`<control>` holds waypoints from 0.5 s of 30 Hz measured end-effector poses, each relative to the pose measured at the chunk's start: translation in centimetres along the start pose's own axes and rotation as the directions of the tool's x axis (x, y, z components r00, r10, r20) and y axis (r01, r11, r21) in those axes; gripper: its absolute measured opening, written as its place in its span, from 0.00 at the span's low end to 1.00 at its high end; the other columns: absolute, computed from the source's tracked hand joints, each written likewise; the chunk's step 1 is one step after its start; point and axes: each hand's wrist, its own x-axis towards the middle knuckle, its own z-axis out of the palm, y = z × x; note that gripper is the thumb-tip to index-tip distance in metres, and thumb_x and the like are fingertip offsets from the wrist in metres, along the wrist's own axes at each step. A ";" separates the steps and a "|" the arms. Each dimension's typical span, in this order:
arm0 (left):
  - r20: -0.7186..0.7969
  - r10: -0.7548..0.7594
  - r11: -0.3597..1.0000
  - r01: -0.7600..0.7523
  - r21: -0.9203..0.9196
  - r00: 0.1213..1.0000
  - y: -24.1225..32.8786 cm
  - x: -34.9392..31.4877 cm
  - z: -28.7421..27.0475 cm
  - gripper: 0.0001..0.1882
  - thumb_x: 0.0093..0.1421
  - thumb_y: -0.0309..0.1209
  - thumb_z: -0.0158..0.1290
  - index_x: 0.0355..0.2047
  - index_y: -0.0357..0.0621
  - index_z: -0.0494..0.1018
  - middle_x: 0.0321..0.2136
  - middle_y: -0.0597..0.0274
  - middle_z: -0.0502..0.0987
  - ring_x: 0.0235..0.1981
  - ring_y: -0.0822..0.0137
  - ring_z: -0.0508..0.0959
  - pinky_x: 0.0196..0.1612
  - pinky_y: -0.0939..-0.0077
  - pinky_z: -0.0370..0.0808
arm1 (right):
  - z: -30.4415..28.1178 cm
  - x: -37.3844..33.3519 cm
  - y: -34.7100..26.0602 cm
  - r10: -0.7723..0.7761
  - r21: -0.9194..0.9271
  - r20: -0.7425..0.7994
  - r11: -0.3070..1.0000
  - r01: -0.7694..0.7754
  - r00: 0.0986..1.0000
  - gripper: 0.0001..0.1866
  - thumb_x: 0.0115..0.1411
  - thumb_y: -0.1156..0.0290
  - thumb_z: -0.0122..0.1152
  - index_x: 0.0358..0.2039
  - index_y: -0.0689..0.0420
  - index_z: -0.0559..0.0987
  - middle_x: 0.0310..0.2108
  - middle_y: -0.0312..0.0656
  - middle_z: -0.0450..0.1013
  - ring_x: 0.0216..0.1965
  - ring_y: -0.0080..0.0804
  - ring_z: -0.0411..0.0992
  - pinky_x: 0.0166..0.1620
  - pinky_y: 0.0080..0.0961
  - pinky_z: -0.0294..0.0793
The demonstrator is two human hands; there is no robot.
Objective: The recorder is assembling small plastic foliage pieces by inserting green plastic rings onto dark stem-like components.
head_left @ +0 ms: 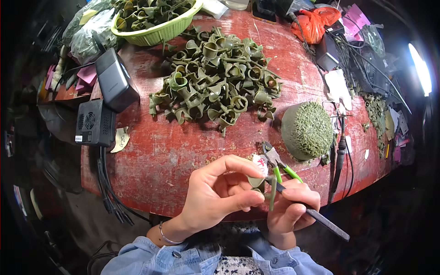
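Between the thumb and fingers of my left hand is a small olive-green cupped part with a thin stem. My right hand grips a dark, narrow, flat file-like tool, whose tip meets the part near its stem. The tool's other end points down to the right. Just beyond my hands, diagonal cutters with green handles lie on the red table. A white scrap with red marking sits beside them, partly hidden by my left hand.
A heap of similar green parts covers the table's middle. A green basket of more stands at the far left. At right is a round, rough-topped green block. Black boxes and cables line the left edge; an orange bag lies far right.
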 end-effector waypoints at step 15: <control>0.125 0.419 0.905 -0.425 0.025 0.899 -0.1 -0.1 0.2 0.27 0.38 0.18 0.62 0.40 0.31 0.64 0.32 0.45 0.70 0.35 0.59 0.73 0.37 0.69 0.72 | -0.9 -0.9 0.3 -0.090 -0.141 -0.026 0.986 0.085 0.996 0.07 0.60 0.71 0.43 0.35 0.62 0.62 0.14 0.42 0.71 0.15 0.27 0.68 0.22 0.15 0.66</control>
